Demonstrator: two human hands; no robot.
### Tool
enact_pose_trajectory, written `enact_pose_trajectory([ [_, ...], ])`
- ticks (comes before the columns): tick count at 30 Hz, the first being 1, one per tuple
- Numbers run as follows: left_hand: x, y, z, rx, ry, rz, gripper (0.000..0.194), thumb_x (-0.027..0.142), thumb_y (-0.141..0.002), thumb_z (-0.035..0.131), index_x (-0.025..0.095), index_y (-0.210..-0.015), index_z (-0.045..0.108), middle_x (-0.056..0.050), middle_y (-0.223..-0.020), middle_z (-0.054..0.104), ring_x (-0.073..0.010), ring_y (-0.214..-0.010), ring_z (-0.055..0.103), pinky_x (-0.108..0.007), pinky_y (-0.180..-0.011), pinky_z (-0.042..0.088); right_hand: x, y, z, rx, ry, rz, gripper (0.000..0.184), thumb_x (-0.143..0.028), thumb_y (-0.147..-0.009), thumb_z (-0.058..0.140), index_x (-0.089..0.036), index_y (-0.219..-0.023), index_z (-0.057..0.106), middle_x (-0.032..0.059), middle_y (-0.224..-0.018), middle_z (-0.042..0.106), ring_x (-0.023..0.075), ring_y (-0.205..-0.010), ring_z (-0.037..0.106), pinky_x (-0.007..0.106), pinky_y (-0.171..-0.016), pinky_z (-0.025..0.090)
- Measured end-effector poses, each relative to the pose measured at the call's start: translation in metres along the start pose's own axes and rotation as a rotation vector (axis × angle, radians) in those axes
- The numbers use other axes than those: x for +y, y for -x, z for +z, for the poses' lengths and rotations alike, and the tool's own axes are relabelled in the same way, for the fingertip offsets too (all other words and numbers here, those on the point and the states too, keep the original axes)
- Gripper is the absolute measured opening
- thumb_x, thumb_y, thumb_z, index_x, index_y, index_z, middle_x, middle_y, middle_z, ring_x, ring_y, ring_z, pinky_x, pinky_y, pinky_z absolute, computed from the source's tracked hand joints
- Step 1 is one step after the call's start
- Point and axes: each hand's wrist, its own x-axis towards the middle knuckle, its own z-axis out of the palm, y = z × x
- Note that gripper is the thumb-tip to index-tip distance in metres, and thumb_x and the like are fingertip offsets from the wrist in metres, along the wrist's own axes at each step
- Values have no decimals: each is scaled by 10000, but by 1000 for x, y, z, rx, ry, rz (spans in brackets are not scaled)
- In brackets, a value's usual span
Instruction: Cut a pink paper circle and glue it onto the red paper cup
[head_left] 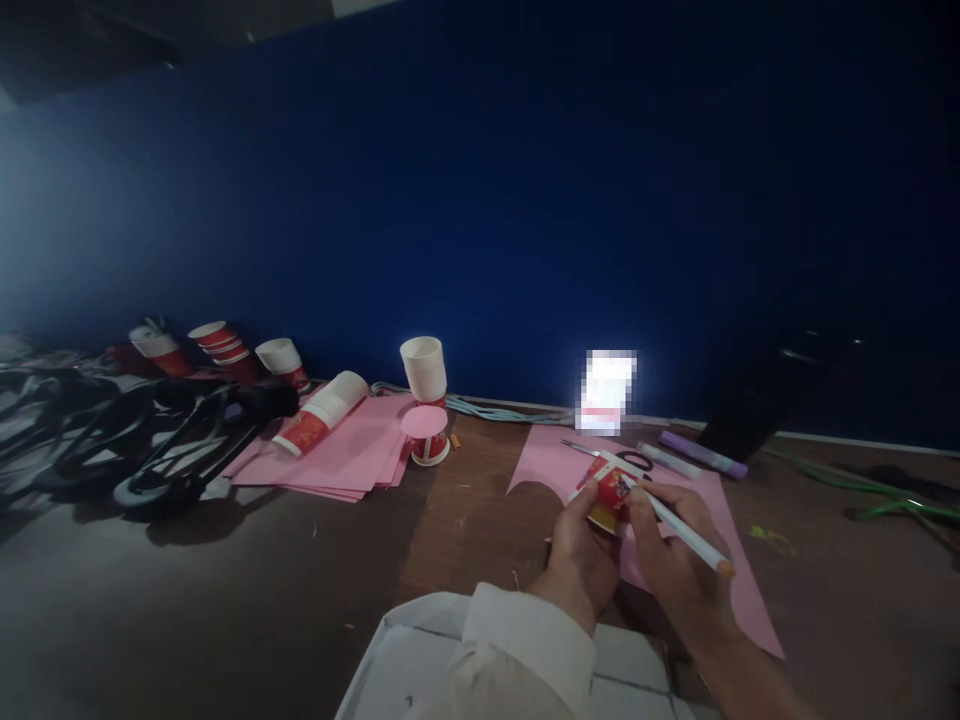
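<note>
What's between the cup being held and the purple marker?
The head view shows a black scissors handle and a pale marker between the red cup and the purple marker.

This looks like a shared desk in an office or workshop-like room; which of the two cannot be told. A flat, dark blue upright panel closes off the back of a long, brown wood-grain tabletop, much like a partition. Thin pale-blue cables run along its foot, and loose green cables lie at the right. Craft supplies cover part of the surface: stacked pink paper sheets, nested red-and-white paper cups, black-handled metal scissors, a purple marker and a white orange-ended pen.
</note>
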Motion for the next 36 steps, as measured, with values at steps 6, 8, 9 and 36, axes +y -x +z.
enact_pose_trajectory([
  [6,-1,-3,-3,11,-7,-3,228,221,-896,625,45,-953,759,-154,-940,772,-177,-818,732,-242,-843,544,1,0,-1,-20,-8,-26,302,-489,-893,596,-211,-958,696,82,-927,728,229,-840,700,336,-732,566],
  [8,-1,-4,-3,0,-9,-1,227,227,-899,622,52,-946,758,-147,-937,774,-175,-819,733,-242,-842,549,2,1,-1,-26,-2,-24,299,-485,-897,597,-211,-968,697,83,-933,728,230,-847,700,334,-731,564],
  [9,-1,-4,-3,-3,-12,0,224,228,-902,617,58,-940,758,-143,-933,776,-175,-820,733,-242,-841,552,2,1,-1,-26,4,-22,300,-486,-897,597,-212,-970,696,84,-935,728,231,-848,699,335,-730,563],
  [36,2,-5,-4,-3,10,7,175,231,-872,649,99,-940,741,-132,-927,770,-191,-878,725,-267,-879,546,6,1,-1,15,32,-56,288,-475,-907,592,-205,-946,684,67,-899,724,211,-804,681,325,-723,537],
])
